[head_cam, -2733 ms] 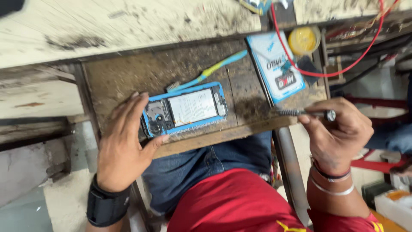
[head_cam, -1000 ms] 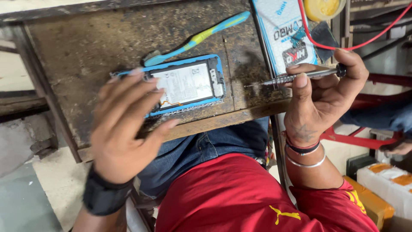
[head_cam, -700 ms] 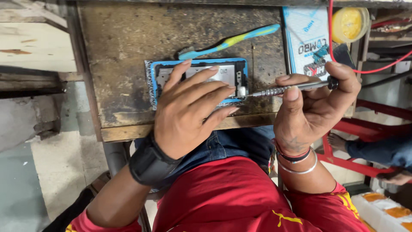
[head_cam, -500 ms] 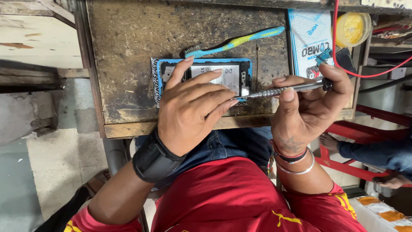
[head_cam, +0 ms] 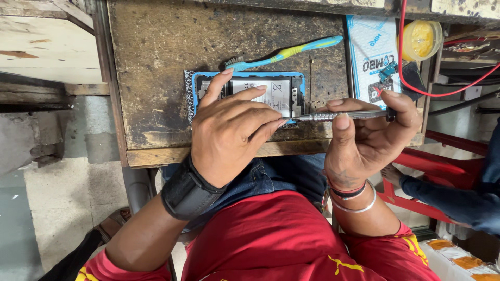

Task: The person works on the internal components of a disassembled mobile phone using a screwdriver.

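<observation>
An opened phone (head_cam: 271, 96) with a blue frame and a flat pale battery is laid on a worn, scratched wooden tabletop (head_cam: 161, 62). Much of it is covered by the left hand (head_cam: 232, 132), whose fingers are spread flat on it, with nothing gripped. A thin knurled metal screwdriver (head_cam: 346, 115) is pinched in the closed right hand (head_cam: 372, 138); its tip, at the phone's right edge, is hidden. A blue-green toothbrush (head_cam: 284, 53) is placed just behind the phone.

Left hand (head_cam: 229, 135): now lying flat over the opened blue-framed phone (head_cam: 245, 96)
Slim metal screwdriver (head_cam: 344, 115): tip now reaching the phone's right edge
</observation>
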